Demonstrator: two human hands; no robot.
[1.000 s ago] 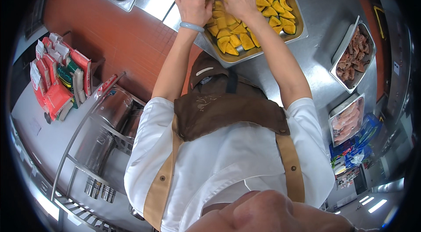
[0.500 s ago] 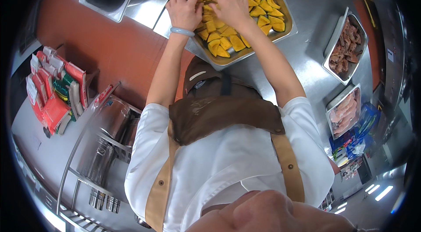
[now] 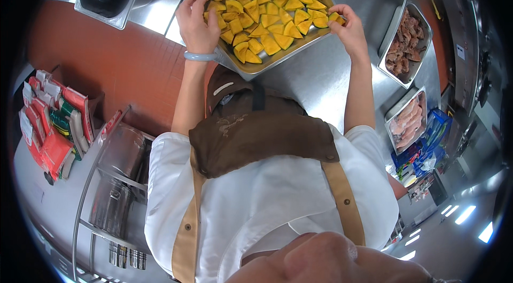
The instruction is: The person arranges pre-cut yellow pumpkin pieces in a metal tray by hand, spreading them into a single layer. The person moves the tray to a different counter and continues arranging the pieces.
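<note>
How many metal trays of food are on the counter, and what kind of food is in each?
Trays of yellow squash wedges: 1, with the left hand and right hand at its edges
Trays of dark meat: 1
Trays of pale pink meat: 1
Total: 3 trays

Both hands — left hand [image 3: 196,22], right hand [image 3: 350,26] — gripping the pumpkin tray [image 3: 278,58].

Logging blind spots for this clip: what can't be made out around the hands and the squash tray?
- Head view: the far end of the tray of squash pieces is cut off by the top edge.
- Left hand: fingertips curl over the tray rim, hiding what they touch.
- Right hand: its grip on the tray corner is too small to tell.
</note>
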